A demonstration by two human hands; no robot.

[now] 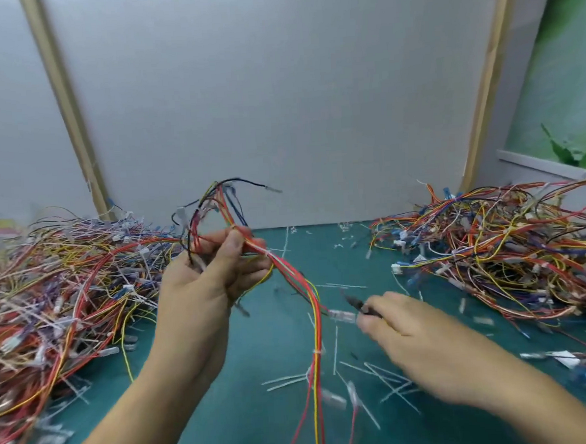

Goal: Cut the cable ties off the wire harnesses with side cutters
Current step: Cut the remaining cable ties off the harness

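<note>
Grey wall panels stand behind a green tabletop that carries two big heaps of coloured wire harnesses, a left pile and a right pile, with a working gap between them.

The left hand is raised over that gap, fingers and thumb curled round one harness. Its upper end loops above the fist, and its red, yellow and green wires trail down to the near edge of the view. At least one white cable tie binds this harness low down, and another seems to sit just below it, so this piece is not finished.

The right hand lies low, just right of the hanging wires, closed round the cutters. Only their dark tip shows, pointing toward the harness but apart from it. Blur hides how the jaws stand.

Cut ties litter the tabletop between and in front of the hands, thin white strips lying loose, so a fair share of snipping looks done.

Many white strips stick out of the left pile, which suggests it is the waiting stock. The right pile may be the finished one, though I cannot tell for certain. Judging by the size of the left pile, much of the task is probably left.
</note>
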